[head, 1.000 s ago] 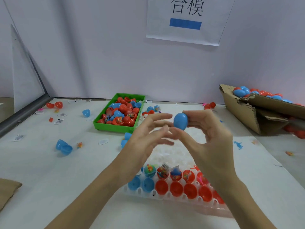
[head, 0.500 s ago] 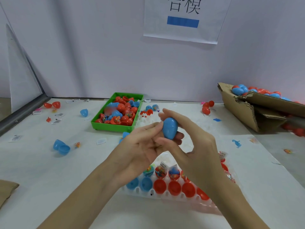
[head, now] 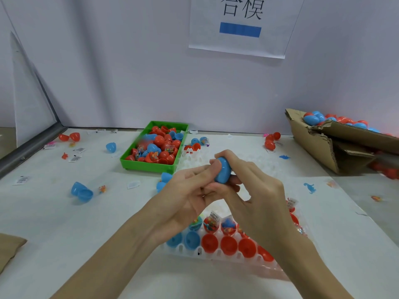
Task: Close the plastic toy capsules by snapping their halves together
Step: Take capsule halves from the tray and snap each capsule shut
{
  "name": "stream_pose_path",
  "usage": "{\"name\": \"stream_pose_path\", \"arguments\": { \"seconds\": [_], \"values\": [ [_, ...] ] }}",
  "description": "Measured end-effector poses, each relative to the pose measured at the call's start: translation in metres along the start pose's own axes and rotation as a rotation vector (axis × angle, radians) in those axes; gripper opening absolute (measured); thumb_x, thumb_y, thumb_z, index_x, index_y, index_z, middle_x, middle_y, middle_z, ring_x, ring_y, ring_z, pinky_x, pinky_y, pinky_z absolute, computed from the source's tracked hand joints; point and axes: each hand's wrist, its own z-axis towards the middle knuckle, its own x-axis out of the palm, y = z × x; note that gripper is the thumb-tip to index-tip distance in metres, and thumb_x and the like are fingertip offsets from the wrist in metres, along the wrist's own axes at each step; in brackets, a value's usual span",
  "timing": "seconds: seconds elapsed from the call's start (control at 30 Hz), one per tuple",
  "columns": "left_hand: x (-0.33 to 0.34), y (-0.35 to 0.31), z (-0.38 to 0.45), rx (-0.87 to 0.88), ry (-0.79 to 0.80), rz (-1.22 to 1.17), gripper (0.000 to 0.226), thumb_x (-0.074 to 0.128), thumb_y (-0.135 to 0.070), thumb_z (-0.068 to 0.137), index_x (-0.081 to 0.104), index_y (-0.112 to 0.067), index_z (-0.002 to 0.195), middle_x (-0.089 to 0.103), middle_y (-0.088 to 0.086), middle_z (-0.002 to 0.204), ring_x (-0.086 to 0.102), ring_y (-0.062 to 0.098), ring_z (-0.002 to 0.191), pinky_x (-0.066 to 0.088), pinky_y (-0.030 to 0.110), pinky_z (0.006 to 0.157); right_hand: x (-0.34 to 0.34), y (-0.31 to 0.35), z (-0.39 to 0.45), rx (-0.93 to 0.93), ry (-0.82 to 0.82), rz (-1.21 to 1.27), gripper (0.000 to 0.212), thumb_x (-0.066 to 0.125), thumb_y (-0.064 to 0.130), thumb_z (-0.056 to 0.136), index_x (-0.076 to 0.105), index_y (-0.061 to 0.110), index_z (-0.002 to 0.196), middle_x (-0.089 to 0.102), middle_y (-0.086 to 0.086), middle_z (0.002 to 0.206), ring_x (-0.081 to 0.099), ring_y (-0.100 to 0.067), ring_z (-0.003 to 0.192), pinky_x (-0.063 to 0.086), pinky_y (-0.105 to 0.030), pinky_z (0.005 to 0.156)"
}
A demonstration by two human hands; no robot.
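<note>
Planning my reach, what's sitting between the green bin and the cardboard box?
In the head view, red capsules lie on the white table between green bin and cardboard box.

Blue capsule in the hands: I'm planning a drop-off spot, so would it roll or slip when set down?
The blue capsule looks egg-shaped and glossy, so it would probably roll and may slip. Thin plastic suggests it is light.

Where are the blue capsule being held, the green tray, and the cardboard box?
blue capsule (head: pixel 223 172): head view, on its exposed side between the fingers.
green tray (head: pixel 149 166): head view, on its near wall.
cardboard box (head: pixel 313 147): head view, on its left outer side.
</note>
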Motion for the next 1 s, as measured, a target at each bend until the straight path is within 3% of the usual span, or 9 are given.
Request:
{"name": "stream_pose_path", "arguments": {
  "seconds": [0.13,0.3,0.4,0.53,0.67,0.77,0.9,1.0],
  "values": [
    [-0.007,-0.007,-0.004,-0.025,0.058,0.008,0.044,0.065,-0.029,0.096,0.071,0.005,0.124,0.070,0.024,0.120,0.068,0.031,0.116,0.056,0.029,0.094,-0.001,0.001,0.000,0.036,0.050,0.152,0.053,0.075,0.032,0.089,0.062,0.008,0.135,0.069,-0.004,0.127,0.068,-0.008,0.105,0.056,-0.017,0.090],
    [-0.009,-0.005,-0.009,-0.136,0.182,-0.198,0.047,0.063,-0.022,0.100,0.060,0.006,0.138,0.059,0.028,0.143,0.057,0.037,0.135,0.043,0.044,0.118,-0.001,0.010,0.001,0.087,0.018,0.371,0.047,0.078,0.026,0.089,0.064,0.011,0.131,0.072,0.001,0.117,0.072,-0.011,0.097,0.060,-0.020,0.076],
    [-0.010,-0.006,-0.009,-0.141,0.191,-0.206,0.045,0.067,-0.022,0.098,0.064,0.004,0.135,0.066,0.022,0.135,0.065,0.032,0.126,0.049,0.043,0.113,-0.002,0.013,0.001,0.091,0.017,0.373,0.043,0.077,0.026,0.088,0.064,0.014,0.127,0.072,0.001,0.117,0.072,-0.006,0.099,0.060,-0.017,0.077],
    [-0.005,-0.005,-0.008,-0.145,0.185,-0.206,0.037,0.055,-0.026,0.105,0.070,-0.001,0.128,0.072,0.015,0.121,0.071,0.023,0.107,0.055,0.037,0.100,-0.002,0.010,0.001,0.080,0.006,0.301,0.037,0.077,0.014,0.089,0.066,0.009,0.124,0.072,-0.001,0.114,0.072,-0.008,0.095,0.059,-0.017,0.076],
    [-0.003,-0.006,-0.008,-0.180,0.257,-0.267,0.046,0.032,-0.020,0.113,0.063,0.008,0.132,0.071,0.023,0.122,0.074,0.028,0.104,0.052,0.039,0.105,-0.002,0.006,0.000,0.036,0.022,0.233,0.042,0.080,0.005,0.086,0.067,0.002,0.126,0.072,-0.004,0.114,0.071,-0.008,0.096,0.057,-0.013,0.082],
    [-0.006,-0.006,-0.007,-0.200,0.308,-0.329,0.047,0.034,-0.021,0.113,0.058,0.012,0.136,0.068,0.027,0.125,0.073,0.032,0.104,0.050,0.044,0.108,-0.002,0.002,-0.001,0.028,0.038,0.213,0.044,0.080,0.007,0.087,0.066,0.002,0.128,0.071,-0.003,0.116,0.069,-0.007,0.100,0.054,-0.011,0.087],
    [-0.011,-0.001,-0.001,-0.117,0.186,-0.053,0.047,0.050,-0.033,0.105,0.067,0.000,0.134,0.066,0.024,0.134,0.069,0.031,0.116,0.048,0.046,0.113,0.000,-0.003,0.002,0.070,0.112,0.252,0.046,0.072,0.022,0.092,0.061,0.015,0.136,0.067,0.003,0.125,0.065,-0.001,0.108,0.050,-0.009,0.091],
    [-0.013,0.000,0.004,0.005,0.010,0.201,0.044,0.064,-0.037,0.099,0.070,-0.007,0.130,0.071,0.021,0.128,0.070,0.032,0.119,0.057,0.039,0.101,0.000,-0.008,0.003,0.126,0.117,0.153,0.051,0.067,0.032,0.093,0.058,0.025,0.143,0.061,0.003,0.132,0.057,0.005,0.115,0.044,-0.005,0.095]
  ]
}}
